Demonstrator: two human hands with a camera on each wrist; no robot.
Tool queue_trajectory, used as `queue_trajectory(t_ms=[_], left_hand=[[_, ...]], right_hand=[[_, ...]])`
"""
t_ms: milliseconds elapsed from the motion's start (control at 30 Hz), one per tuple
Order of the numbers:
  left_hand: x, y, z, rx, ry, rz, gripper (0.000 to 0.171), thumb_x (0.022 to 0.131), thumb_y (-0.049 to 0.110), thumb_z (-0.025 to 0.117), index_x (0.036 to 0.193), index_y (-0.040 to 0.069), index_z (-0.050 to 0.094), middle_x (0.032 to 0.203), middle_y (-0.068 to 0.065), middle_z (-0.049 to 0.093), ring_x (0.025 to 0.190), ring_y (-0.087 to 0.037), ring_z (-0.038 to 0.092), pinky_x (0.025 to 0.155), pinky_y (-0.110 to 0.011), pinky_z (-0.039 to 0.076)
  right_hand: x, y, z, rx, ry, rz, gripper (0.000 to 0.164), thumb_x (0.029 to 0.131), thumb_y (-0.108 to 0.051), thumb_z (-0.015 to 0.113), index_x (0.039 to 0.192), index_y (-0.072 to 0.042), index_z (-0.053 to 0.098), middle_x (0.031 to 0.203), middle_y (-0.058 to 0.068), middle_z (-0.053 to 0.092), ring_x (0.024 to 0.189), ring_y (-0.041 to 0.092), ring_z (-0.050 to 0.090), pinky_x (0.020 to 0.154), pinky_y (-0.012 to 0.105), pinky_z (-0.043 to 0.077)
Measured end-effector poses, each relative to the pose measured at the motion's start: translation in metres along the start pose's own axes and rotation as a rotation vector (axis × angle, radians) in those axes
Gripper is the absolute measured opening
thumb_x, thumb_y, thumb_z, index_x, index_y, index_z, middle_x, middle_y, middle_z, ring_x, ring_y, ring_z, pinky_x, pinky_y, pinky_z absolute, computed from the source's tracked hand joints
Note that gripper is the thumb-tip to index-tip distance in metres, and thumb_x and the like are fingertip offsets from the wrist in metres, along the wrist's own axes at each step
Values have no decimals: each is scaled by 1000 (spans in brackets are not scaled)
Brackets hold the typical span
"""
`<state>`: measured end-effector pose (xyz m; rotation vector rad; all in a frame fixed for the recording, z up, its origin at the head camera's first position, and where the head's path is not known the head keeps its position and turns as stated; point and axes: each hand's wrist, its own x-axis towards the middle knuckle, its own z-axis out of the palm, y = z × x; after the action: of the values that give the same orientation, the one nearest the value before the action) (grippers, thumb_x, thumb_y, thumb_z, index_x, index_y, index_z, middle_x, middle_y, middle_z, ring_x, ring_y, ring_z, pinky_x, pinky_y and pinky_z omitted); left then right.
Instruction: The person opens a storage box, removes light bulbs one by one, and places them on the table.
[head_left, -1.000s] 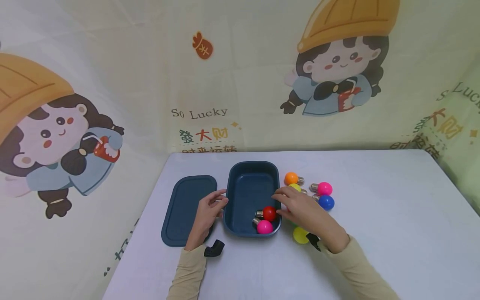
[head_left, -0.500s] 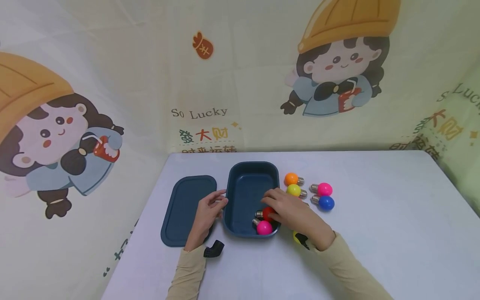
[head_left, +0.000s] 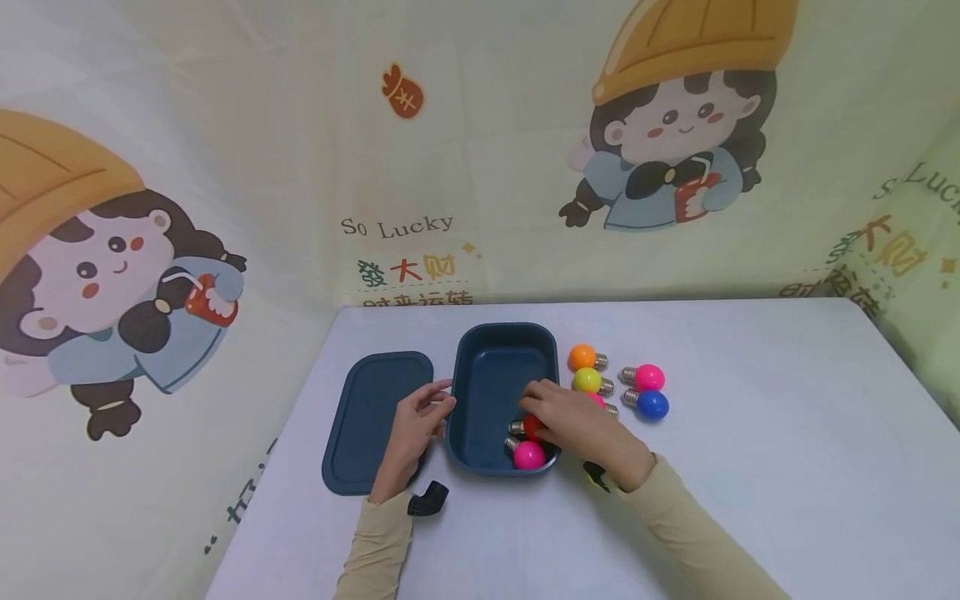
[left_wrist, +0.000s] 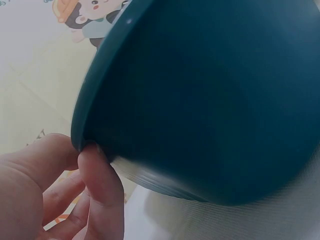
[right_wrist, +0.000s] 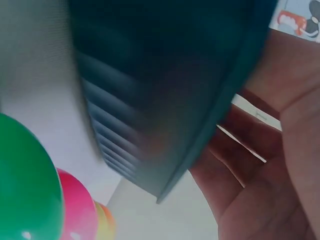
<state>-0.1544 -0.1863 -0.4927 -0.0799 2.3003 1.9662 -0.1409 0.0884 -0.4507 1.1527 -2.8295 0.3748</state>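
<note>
A dark blue box point(head_left: 502, 367) stands on the table with a red light bulb point(head_left: 533, 427) and a pink light bulb point(head_left: 529, 455) at its near right end. Thumb and forefinger of my left hand point(head_left: 417, 423) pinch the box's left rim, as the left wrist view shows closely. My right hand point(head_left: 581, 421) reaches over the right wall, its fingers at the red bulb and partly covering it. Behind the box wall point(right_wrist: 165, 90) those fingertips are hidden in the right wrist view, so I cannot tell whether they grip the bulb.
A flat dark blue lid point(head_left: 367, 417) lies left of the box. Right of it are an orange bulb point(head_left: 582, 357), a yellow bulb point(head_left: 587, 381), a blue bulb point(head_left: 653, 406) and pink ones point(head_left: 649, 377). A green bulb point(right_wrist: 27, 180) shows in the right wrist view.
My right hand has moved left over the box's right rim, and its fingers now cover part of the red bulb. The left hand stays at the left rim.
</note>
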Motion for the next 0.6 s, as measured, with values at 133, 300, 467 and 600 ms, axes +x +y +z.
queue_trajectory(t_ms=[133, 300, 467, 600], left_hand=[[2, -4, 2, -6, 11, 7, 37, 94, 16, 70, 129, 10, 65, 106, -11, 62, 69, -10, 59, 56, -23, 50], [1, -2, 2, -20, -7, 15, 38, 94, 12, 68, 131, 6, 63, 106, -12, 62, 69, -10, 58, 56, -25, 51], [-9, 17, 4, -5, -26, 14, 38, 95, 9, 67, 131, 1, 62, 104, -12, 62, 69, -10, 58, 58, -26, 52], [-14, 24, 5, 6, -17, 21, 37, 95, 9, 67, 130, 0, 62, 103, -12, 62, 69, -10, 59, 58, -26, 52]], right_hand=[[4, 2, 5, -22, -4, -7, 33, 81, -25, 83, 108, -11, 72, 105, 4, 65, 96, 16, 60, 71, 26, 57], [7, 2, 8, -32, -9, -6, 32, 81, -24, 83, 107, -10, 72, 103, 5, 66, 93, 16, 61, 69, 26, 57], [10, 1, 11, -68, -37, 12, 34, 82, -26, 83, 110, -11, 72, 104, 5, 67, 95, 17, 61, 71, 28, 58], [11, 0, 13, -95, -49, 9, 35, 83, -27, 82, 112, -12, 71, 106, 5, 67, 98, 17, 61, 73, 29, 58]])
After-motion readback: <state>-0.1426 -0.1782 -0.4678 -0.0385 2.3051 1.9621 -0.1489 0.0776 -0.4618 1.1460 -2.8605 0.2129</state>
